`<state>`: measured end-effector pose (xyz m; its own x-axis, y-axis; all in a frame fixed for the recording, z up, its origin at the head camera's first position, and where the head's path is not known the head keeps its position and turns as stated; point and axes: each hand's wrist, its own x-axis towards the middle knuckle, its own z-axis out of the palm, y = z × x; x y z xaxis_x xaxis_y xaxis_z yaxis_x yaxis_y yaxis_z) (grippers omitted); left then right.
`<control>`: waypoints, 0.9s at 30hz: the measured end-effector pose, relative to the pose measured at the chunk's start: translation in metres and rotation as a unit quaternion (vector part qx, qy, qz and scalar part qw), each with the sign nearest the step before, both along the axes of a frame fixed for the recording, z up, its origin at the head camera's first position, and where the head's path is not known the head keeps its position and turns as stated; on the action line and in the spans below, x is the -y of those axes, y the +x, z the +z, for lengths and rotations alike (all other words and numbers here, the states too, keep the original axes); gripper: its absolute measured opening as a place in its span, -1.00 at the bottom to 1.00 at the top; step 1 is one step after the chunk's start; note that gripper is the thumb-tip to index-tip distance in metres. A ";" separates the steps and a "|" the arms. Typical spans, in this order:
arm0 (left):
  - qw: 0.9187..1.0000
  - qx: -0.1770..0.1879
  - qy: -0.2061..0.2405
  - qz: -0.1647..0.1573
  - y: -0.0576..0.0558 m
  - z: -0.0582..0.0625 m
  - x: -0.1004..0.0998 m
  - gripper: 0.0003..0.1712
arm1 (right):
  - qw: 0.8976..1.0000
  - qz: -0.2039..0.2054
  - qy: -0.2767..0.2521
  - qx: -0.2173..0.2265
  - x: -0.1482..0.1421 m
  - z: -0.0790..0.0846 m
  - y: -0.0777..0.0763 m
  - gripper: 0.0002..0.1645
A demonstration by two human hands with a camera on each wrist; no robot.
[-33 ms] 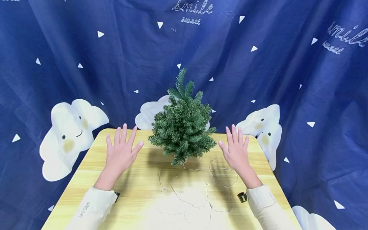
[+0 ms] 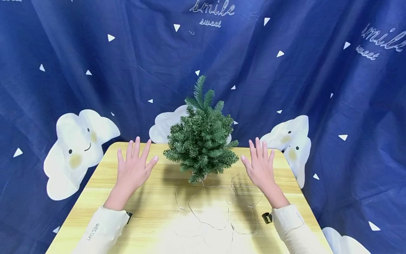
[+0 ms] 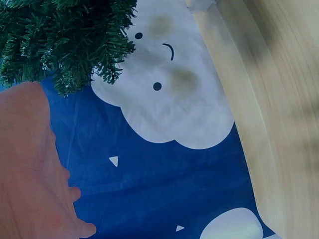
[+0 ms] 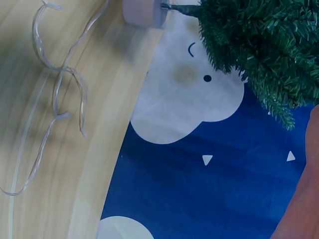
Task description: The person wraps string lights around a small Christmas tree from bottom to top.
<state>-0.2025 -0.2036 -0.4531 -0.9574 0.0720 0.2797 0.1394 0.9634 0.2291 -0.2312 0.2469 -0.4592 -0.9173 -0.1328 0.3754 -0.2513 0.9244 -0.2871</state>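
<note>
A small artificial Christmas tree [image 2: 201,141] stands upright near the back of the table, its pale round base [image 4: 142,12] showing in the right wrist view. To the left of it my left hand [image 2: 133,173] is held palm down with fingers spread, apart from the branches. On the other side my right hand [image 2: 261,171] has the same pose, its thumb close to the lowest right branches. Neither hand holds anything. A thin clear string of wire lights [image 4: 56,84] lies in loose loops on the tabletop, in front of the tree and between the forearms.
The light wood table [image 2: 152,204] has rounded back corners, and glare whitens its front middle. Behind it hangs a blue curtain [image 2: 142,63] with white triangles and smiling clouds. Dark wrist straps [image 2: 267,218] show at the sleeve cuffs.
</note>
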 end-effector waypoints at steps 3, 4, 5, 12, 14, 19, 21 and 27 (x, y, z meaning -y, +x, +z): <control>1.000 -0.001 0.000 -0.002 0.001 -0.001 0.000 -0.15 | 1.000 0.000 0.001 -0.002 0.000 0.000 0.002 -0.13; 1.000 -0.003 -0.002 -0.002 0.002 -0.002 0.000 -0.15 | 1.000 0.001 0.001 -0.006 0.001 0.000 0.003 -0.14; 1.000 -0.004 -0.001 -0.003 0.002 -0.003 -0.001 -0.15 | 1.000 0.001 0.000 -0.007 0.001 0.000 0.004 -0.14; 1.000 -0.007 -0.013 -0.011 0.010 -0.013 -0.007 -0.16 | 1.000 0.002 -0.018 -0.012 0.002 -0.006 0.017 -0.16; 1.000 -0.004 -0.013 -0.013 0.013 -0.017 -0.008 -0.15 | 1.000 0.002 -0.025 -0.013 0.003 -0.010 0.020 -0.17; 1.000 0.010 0.000 -0.012 0.022 -0.025 -0.012 -0.15 | 0.999 0.005 -0.030 -0.009 0.008 -0.021 0.029 -0.19; 1.000 0.015 0.005 -0.013 0.026 -0.029 -0.014 -0.15 | 0.999 0.006 -0.032 -0.011 0.010 -0.026 0.033 -0.19; 0.999 0.027 0.008 -0.022 0.036 -0.046 -0.022 -0.15 | 0.999 0.010 -0.038 -0.009 0.012 -0.042 0.045 -0.20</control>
